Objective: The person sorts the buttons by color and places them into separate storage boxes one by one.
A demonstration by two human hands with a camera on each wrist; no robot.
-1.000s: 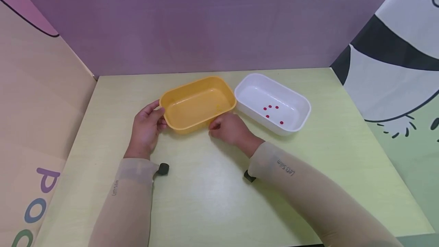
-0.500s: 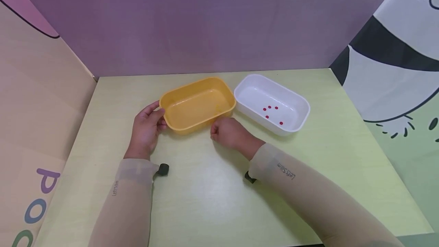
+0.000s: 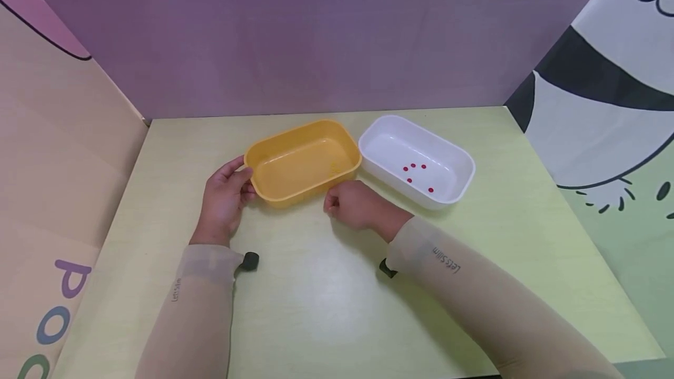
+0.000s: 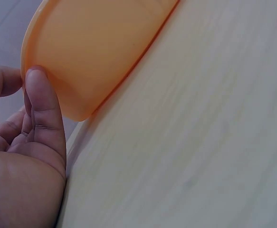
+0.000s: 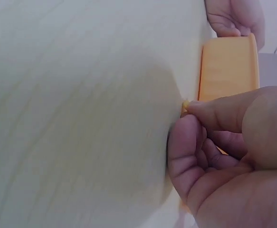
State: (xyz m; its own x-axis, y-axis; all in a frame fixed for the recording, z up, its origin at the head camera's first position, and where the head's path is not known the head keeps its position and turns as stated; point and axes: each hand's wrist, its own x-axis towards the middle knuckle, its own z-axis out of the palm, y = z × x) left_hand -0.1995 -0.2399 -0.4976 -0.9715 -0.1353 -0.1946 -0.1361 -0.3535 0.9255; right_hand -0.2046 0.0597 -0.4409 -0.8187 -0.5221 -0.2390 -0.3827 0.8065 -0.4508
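Note:
My left hand [image 3: 223,199] grips the left end of a yellow plastic tray [image 3: 284,175], thumb at the near side and fingers behind the rim. In the left wrist view the thumb [image 4: 44,102] presses against the tray wall [image 4: 95,52]. Just in front of the tray's near right side, my right hand [image 3: 354,203] is low at the table. Its thumb and forefinger pinch a tiny yellow piece [image 5: 185,104], mostly covered by the fingertips. Inside the yellow tray, near its right end, lie small yellow bits [image 3: 334,169], hard to tell apart from the floor.
A white tray [image 3: 387,127] stands at the right, its left end against or very near the yellow one. Several small red discs [image 3: 409,180] lie in it. The pale wooden table [image 3: 310,303] has a purple wall [image 3: 326,34] behind and printed panels at both sides.
My right hand has drawn slightly away from the yellow tray, a little to the right and nearer to me, with its fingers tucked in more. The left hand keeps its hold.

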